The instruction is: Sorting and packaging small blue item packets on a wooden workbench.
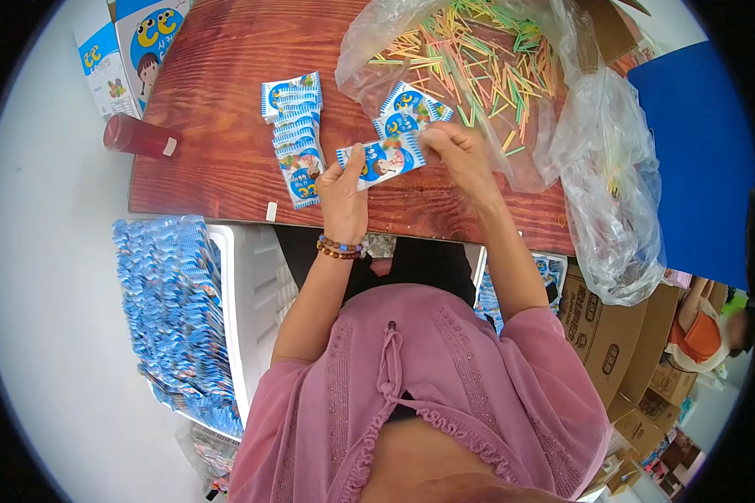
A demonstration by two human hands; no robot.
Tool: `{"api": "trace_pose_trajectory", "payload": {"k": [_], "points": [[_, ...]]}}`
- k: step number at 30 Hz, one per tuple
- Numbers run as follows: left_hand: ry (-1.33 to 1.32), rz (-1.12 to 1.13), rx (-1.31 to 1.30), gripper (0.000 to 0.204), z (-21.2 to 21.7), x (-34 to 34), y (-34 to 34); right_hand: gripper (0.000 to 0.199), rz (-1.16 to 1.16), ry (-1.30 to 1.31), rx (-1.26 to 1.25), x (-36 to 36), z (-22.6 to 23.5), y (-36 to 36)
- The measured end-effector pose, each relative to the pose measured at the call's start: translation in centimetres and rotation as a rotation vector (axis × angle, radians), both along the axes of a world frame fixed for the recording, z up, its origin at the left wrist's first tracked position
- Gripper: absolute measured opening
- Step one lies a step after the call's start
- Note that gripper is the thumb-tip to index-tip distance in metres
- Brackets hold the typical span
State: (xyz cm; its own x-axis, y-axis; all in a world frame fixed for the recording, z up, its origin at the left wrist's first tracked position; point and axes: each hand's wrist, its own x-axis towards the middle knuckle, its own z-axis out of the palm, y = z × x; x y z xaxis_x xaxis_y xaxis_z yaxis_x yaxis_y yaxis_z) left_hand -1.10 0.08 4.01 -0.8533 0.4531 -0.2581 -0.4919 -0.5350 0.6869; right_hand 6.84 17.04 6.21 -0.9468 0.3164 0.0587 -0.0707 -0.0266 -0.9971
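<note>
A small blue-and-white snack packet point(387, 162) with a cartoon face is stretched between my two hands above the table's near edge. My left hand point(342, 199) pinches its left end, thumb on top. At the other end, the closed fingers of my right hand point(463, 159) grip the packet's upper corner; part of the fingertips is hidden. Just beyond lie a few more loose packets point(409, 107) of the same kind. To the left of my left hand, an overlapping row of such packets point(295, 138) runs away from me on the wood.
The red-brown wooden table point(218, 92) carries a clear plastic bag point(362, 50) spread under many coloured sticks point(478, 59). A red bottle point(138, 138) lies left, near printed boxes point(147, 50). Below stands a white crate point(239, 310) heaped with packets point(172, 310). Cardboard boxes point(600, 327) and another person point(700, 331) are right.
</note>
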Motion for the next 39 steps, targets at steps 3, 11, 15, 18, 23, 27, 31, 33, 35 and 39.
{"api": "trace_pose_trajectory", "payload": {"k": [3, 11, 15, 18, 23, 27, 31, 33, 35, 39], "points": [[-0.097, -0.035, 0.003, 0.019, 0.3, -0.3, -0.3, 0.015, -0.025, 0.118, 0.0, 1.0, 2.0, -0.2], [-0.089, -0.152, 0.007, 0.021, -0.3, 0.4, 0.1, 0.013, 0.209, 0.198, 0.519, 0.1, 1.7, -0.5], [-0.11, -0.157, 0.006, 0.022, -0.2, 0.5, 0.1, 0.007, 0.199, 0.2, 0.499, -0.2, 1.6, -0.5], [-0.101, -0.13, -0.026, 0.023, -0.3, 0.7, 0.1, 0.013, 0.191, 0.236, 0.57, 0.0, 0.3, 0.1], [-0.037, -0.06, -0.128, 0.023, -0.1, 1.5, 1.0, 0.01, 0.247, 0.147, 0.378, 0.5, -0.2, 1.5], [0.04, 0.01, -0.199, 0.02, -1.4, 1.1, 0.8, 0.013, 0.117, -0.006, 0.208, 0.6, 0.3, 4.2], [0.355, 0.017, -0.485, 0.02, -4.0, 1.2, -0.8, 0.017, -0.153, -0.149, 0.351, -3.1, -0.4, 9.5], [0.47, 0.059, -0.56, 0.018, -3.0, 2.0, -0.5, 0.018, -0.256, -0.287, 0.378, -5.2, -0.8, 12.0], [0.487, 0.063, -0.531, 0.015, -3.5, 2.1, -0.5, 0.022, -0.416, -0.222, 0.694, -6.7, -2.6, 14.9], [0.569, 0.069, -0.549, 0.01, -3.8, 2.1, -1.0, 0.037, -0.613, -0.37, 1.234, -8.8, -5.0, 20.0]]}}
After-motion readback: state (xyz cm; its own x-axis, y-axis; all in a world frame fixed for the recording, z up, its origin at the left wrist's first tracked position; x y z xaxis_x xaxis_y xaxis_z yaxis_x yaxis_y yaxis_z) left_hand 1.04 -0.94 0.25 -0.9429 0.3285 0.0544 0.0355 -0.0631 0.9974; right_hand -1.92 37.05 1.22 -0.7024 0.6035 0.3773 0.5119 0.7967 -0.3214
